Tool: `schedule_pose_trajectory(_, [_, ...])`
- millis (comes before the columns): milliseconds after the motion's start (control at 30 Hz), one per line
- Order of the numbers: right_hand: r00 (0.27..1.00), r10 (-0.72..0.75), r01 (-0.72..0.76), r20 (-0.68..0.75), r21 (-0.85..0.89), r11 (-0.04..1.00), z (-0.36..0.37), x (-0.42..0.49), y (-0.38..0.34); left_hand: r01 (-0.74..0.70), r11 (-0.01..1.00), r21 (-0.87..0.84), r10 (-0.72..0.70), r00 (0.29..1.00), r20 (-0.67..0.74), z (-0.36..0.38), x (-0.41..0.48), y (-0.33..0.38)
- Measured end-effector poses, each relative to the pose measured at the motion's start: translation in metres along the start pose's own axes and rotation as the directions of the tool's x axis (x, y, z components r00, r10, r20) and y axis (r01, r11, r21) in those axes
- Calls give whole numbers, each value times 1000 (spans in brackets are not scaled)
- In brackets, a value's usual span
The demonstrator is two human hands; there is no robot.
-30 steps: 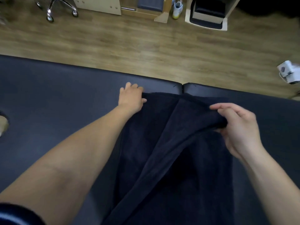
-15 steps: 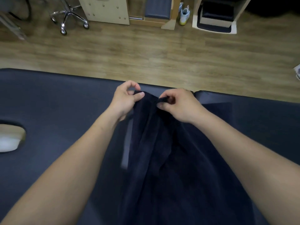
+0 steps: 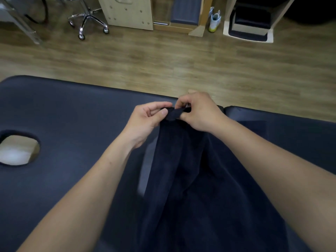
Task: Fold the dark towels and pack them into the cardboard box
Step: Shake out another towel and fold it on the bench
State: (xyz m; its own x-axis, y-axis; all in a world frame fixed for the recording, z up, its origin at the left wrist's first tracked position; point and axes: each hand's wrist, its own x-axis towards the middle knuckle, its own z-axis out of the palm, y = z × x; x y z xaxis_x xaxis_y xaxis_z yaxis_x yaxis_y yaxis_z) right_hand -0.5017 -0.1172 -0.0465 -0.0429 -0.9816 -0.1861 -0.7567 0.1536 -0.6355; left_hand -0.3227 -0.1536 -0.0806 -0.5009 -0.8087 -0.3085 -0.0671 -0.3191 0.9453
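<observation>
The left hand (image 3: 145, 119) and the right hand (image 3: 201, 111) are pinching the dark towel (image 3: 190, 188) (its bunched end) side by side; beneath them it is lying over the tabletop (image 3: 72, 115).

Right hand (image 3: 200, 113) brought towel (image 3: 190, 179) corner to left hand (image 3: 145, 119).

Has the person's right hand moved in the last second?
Yes. The right hand crossed leftward past the table's seam and now pinches the towel beside the left hand.
</observation>
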Motion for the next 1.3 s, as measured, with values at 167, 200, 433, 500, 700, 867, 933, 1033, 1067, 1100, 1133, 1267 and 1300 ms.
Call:
schedule_pose_trajectory(167, [998, 49, -41, -47, 150, 988, -2, -17, 12, 17, 1000, 3, -17, 997, 76, 7, -5, 4])
schedule_pose_trajectory(200, [997, 46, -35, -59, 174, 984, -2, -19, 13, 22, 1000, -5, -22, 996, 85, 9, -5, 6])
schedule_pose_trajectory(433, [995, -10, 33, -102, 225, 974, -2, -34, 15, 0, 1000, 30, -3, 995, 104, 18, -9, 9])
schedule_pose_trajectory(500, [992, -21, 50, -124, 239, 970, -2, -35, 16, 8, 999, 44, -12, 995, 95, 22, -9, 7])
schedule_pose_trajectory(700, [983, -57, 106, -175, 287, 952, -7, -40, 17, 34, 996, 86, -46, 989, 141, 24, -10, 8])
schedule_pose_trajectory(867, [971, -63, 136, -231, 314, 940, -6, -40, 18, 13, 990, 142, -27, 995, 95, 23, -8, 14])
schedule_pose_trajectory(933, [969, 17, 88, -246, 408, 909, -10, -41, 18, 31, 994, 107, -36, 998, 47, 19, -5, 17])
schedule_pose_trajectory(1033, [986, 40, 46, -161, 496, 867, -21, -44, 20, 44, 997, 57, -44, 999, -5, 13, -2, 19])
schedule_pose_trajectory(1067, [995, 28, 21, -91, 492, 870, -23, -45, 18, 42, 998, 51, -41, 999, -8, 13, -2, 19])
schedule_pose_trajectory(1100, [1000, 13, -4, -15, 463, 886, -25, -45, 15, 36, 998, 53, -36, 999, 1, 14, -2, 21])
schedule_pose_trajectory(1133, [999, -3, -14, 40, 411, 912, -24, -44, 12, 27, 998, 62, -28, 999, 17, 15, -3, 21])
schedule_pose_trajectory(1267, [999, 10, -3, -31, 237, 971, -17, -38, 5, 26, 999, 46, -29, 998, 62, 21, -8, 25])
schedule_pose_trajectory(1300, [998, 25, -11, -60, 220, 975, -15, -37, 5, 30, 999, 37, -32, 997, 71, 21, -9, 27])
